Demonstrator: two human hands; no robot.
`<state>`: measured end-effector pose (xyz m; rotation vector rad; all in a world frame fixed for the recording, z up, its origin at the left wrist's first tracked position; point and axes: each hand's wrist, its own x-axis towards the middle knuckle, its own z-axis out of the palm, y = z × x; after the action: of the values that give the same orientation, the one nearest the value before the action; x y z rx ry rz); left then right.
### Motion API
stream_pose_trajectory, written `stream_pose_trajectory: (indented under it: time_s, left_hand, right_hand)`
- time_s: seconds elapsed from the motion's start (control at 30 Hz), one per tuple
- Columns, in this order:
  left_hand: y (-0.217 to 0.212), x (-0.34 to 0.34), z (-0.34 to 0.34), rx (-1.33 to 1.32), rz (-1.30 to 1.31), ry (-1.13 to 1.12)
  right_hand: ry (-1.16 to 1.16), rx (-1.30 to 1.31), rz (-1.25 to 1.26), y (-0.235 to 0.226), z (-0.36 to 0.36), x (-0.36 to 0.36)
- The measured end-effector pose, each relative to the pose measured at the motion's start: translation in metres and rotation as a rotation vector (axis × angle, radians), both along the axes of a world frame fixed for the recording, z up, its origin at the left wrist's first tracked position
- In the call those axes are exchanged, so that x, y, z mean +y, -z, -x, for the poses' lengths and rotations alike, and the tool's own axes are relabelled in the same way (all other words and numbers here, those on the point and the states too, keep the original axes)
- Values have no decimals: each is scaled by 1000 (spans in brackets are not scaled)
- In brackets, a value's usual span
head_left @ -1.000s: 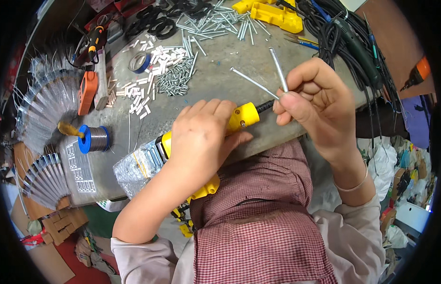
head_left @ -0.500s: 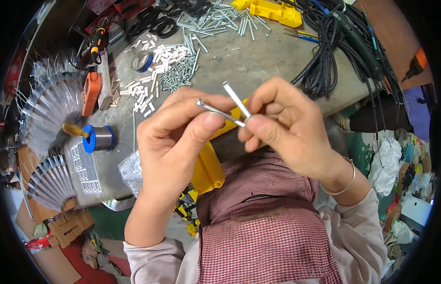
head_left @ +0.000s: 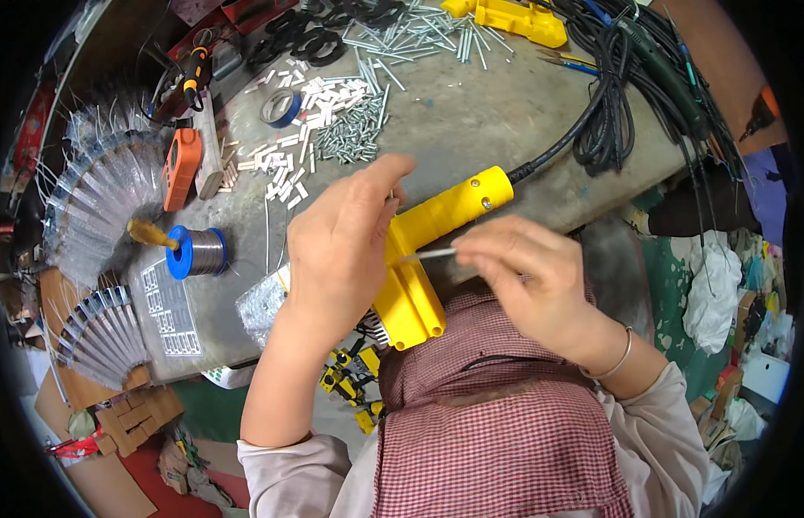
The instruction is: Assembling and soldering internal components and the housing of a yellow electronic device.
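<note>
Across the near edge of the workbench (head_left: 480,121) lies a yellow housing (head_left: 428,216), its handle over the top and its wider body jutting past the edge, against the checked apron (head_left: 497,432). 2 screw heads show near the end of the handle, and a black cable (head_left: 557,155) runs from there to a coil toward the right end of the bench. The left hand (head_left: 341,246) covers the housing's left part, fingers bent; I cannot tell whether it grips anything. The right hand (head_left: 527,281), just off the near edge, is narrowed to a pinch on 1 slim metal bolt (head_left: 432,254). That bolt points left, its tip at the housing; contact cannot be made out.

Toward the far edge lie loose long bolts (head_left: 419,34), black rings (head_left: 320,49) and a yellow part (head_left: 523,22). Nearer the middle, short screws (head_left: 346,134) are heaped beside small white sleeves (head_left: 337,97), with a roll of tape (head_left: 281,108) next to them. By the left end are an orange tool (head_left: 182,168) and a blue spool of wire (head_left: 199,252). Bubble wrap (head_left: 262,309) sits at the near edge, left of the left hand.
</note>
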<state>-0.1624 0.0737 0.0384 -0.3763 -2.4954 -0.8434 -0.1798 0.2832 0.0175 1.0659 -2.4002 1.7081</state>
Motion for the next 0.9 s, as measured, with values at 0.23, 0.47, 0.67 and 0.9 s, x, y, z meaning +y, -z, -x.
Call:
stream_pose_trajectory:
  time_s: [0.23, 0.47, 0.67, 0.9]
  left_hand:
    - [-1, 6, 7, 39, 252, 117]
    - [1, 8, 10, 22, 417, 139]
    - [2, 6, 11, -222, 161, -9]
    - [0, 6, 16, -435, -120, -33]
  right_hand:
    - [68, 33, 22, -1, 1, -1]
    - [73, -30, 42, 4, 7, -6]
    - [84, -200, 158, 8, 6, -10]
    - [118, -493, 330, 4, 3, -16]
